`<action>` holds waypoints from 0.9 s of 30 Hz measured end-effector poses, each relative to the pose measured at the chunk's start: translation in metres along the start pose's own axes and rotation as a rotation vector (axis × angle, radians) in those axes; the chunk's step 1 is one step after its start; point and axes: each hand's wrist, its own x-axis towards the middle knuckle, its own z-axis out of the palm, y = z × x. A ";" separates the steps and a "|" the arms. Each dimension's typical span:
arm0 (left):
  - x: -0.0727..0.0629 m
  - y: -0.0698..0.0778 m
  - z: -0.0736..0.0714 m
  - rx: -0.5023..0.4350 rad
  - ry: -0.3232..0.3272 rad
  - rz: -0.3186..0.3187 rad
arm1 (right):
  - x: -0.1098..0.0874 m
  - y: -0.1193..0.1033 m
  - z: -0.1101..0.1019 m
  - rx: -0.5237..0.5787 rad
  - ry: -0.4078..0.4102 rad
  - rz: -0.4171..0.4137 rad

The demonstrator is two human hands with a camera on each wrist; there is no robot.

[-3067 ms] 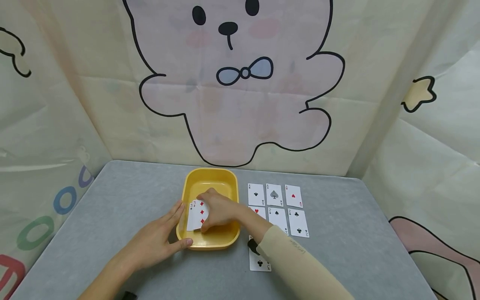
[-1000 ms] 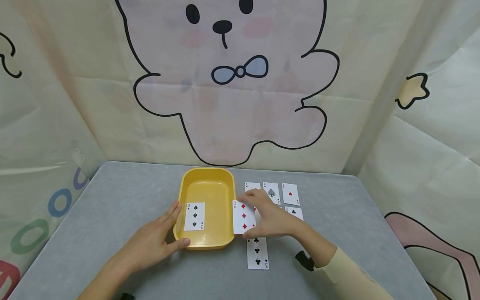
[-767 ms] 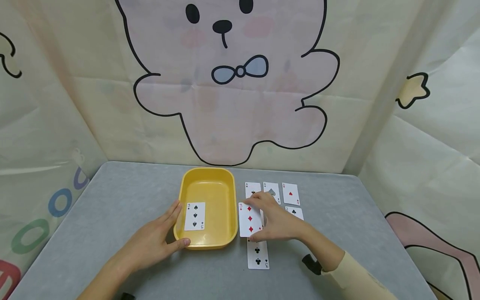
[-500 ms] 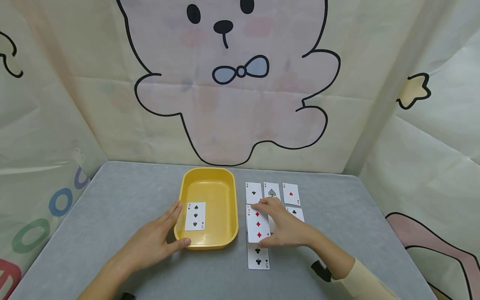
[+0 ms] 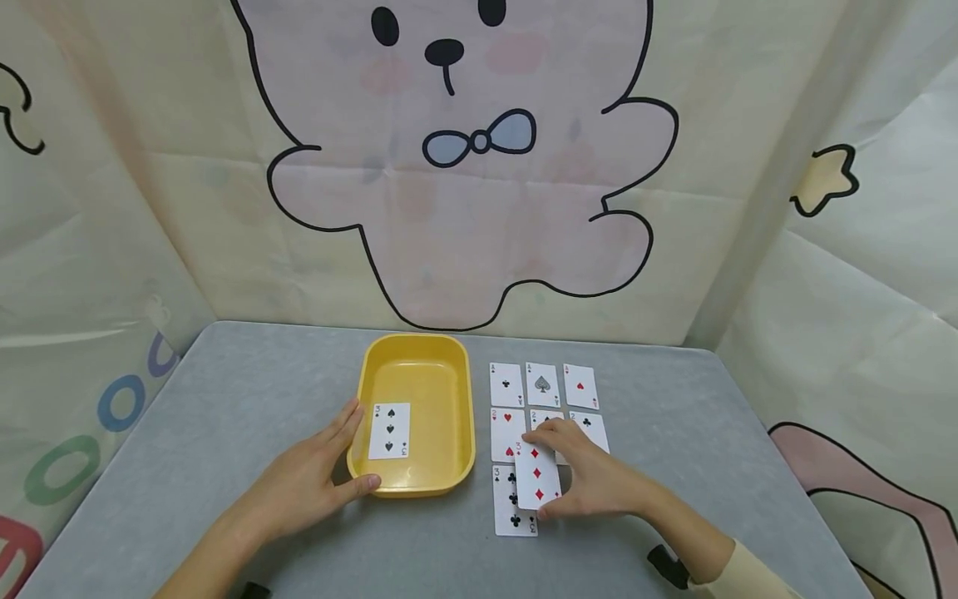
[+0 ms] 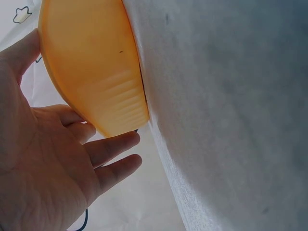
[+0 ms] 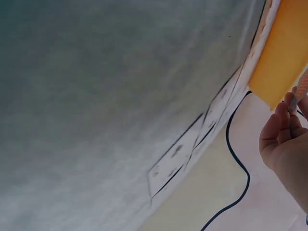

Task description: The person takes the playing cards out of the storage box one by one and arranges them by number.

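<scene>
My right hand (image 5: pixel 595 474) pinches a three of diamonds playing card (image 5: pixel 536 478) by its short edges, thumb at the near one and fingers at the far one. That card hangs over part of a three of clubs (image 5: pixel 505 520) on the table. In the right wrist view, the held card (image 7: pixel 302 89) shows its reddish back edge-on. My left hand (image 5: pixel 307 478) rests against the left side of a yellow tray (image 5: pixel 462 466), thumb at the near rim; the left wrist view shows its fingers mostly straight. Inside the tray lies a three of spades (image 5: pixel 389 431).
Right of the tray, face-up cards lie in rows: ace of clubs (image 5: pixel 506 385), ace of spades (image 5: pixel 542 385) and ace of hearts (image 5: pixel 580 388); below them, two of hearts (image 5: pixel 507 428), a partly hidden two (image 5: pixel 546 414) and two of clubs (image 5: pixel 593 427). A curtain (image 5: pixel 479 249) stands behind the grey table (image 5: pixel 262 374).
My right hand has lifted the three of diamonds off the three of spades, out of the tray, and carried it rightward and nearer. My left hand stays at the tray.
</scene>
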 end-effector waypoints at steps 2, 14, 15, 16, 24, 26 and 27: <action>0.000 0.001 -0.001 -0.002 -0.001 -0.004 | -0.005 0.004 0.002 0.002 0.005 -0.009; 0.001 0.003 -0.002 0.002 -0.022 -0.020 | -0.028 0.019 0.010 -0.032 -0.004 0.022; 0.001 0.003 -0.002 0.003 -0.024 -0.021 | -0.030 0.020 0.010 -0.035 -0.006 0.018; 0.001 0.003 -0.002 0.003 -0.025 -0.021 | -0.031 0.021 0.011 -0.037 -0.008 0.013; 0.000 0.004 -0.003 0.000 -0.018 -0.021 | -0.036 0.029 0.015 -0.090 0.015 -0.039; 0.000 0.004 -0.003 0.001 -0.014 -0.019 | -0.036 0.030 0.016 -0.094 0.020 -0.044; 0.000 0.004 -0.003 0.002 -0.014 -0.019 | -0.036 0.030 0.016 -0.097 0.021 -0.048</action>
